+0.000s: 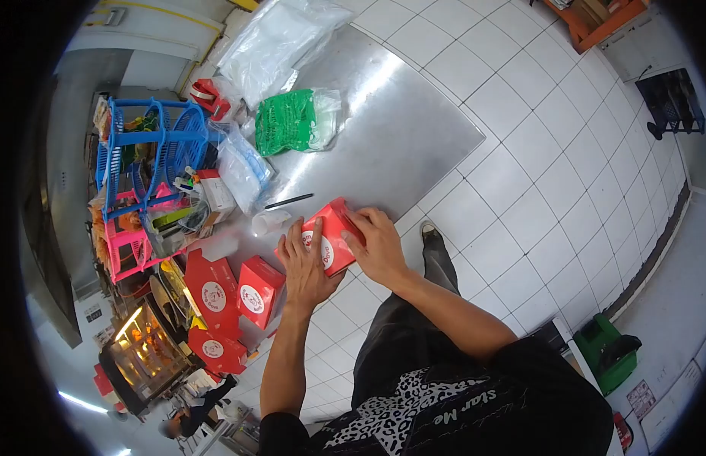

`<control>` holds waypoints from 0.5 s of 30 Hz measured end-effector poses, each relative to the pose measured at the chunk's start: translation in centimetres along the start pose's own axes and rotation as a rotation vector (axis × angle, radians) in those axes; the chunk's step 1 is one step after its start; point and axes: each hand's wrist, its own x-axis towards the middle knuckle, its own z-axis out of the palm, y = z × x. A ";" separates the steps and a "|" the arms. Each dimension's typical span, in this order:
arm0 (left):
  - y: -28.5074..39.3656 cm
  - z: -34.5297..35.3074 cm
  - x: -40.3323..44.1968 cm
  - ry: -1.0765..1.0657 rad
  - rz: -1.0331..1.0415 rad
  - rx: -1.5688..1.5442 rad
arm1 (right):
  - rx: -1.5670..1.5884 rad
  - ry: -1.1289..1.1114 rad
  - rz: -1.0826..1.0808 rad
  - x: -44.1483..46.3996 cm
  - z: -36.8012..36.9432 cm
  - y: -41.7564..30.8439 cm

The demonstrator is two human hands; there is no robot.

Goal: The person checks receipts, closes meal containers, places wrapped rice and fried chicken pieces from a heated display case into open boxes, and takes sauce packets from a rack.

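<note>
A red cardboard food box [339, 234] with a round white logo is held between my two hands at the edge of the steel table. My left hand [310, 266] lies along its near left side, fingers over the printed face. On the other side, my right hand [377, 248] grips the box by its upper right edge, with the thumb on the printed face. Close to my left hand stands another red box [260, 290], folded up, and beside it is a flatter red carton [213, 287]. A white paper roll [269, 222] and a black pen [289, 201] lie just beyond the held box.
The steel table [398, 106] bears a green-printed plastic bag pack [286, 121], clear plastic bags [273, 45] and a red tape dispenser [208, 99]. Blue baskets [159, 140] stand at its left side. Further off are a lit food warmer [144, 349] and another person [197, 414].
</note>
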 end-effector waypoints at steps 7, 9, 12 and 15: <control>-1.1 0.3 -1.5 0.026 0.052 -0.074 | 0.355 -0.148 0.109 0.0 -1.8 1.3; -0.7 -0.2 -1.5 0.018 0.059 -0.057 | 0.395 -0.242 0.050 0.8 -2.6 0.8; -0.4 -0.2 -1.3 -0.025 0.017 -0.045 | 0.166 -0.280 -0.080 0.8 -2.1 -0.6; -0.5 0.1 -1.2 -0.033 -0.015 -0.052 | 0.184 -0.202 -0.009 0.5 -0.7 -0.6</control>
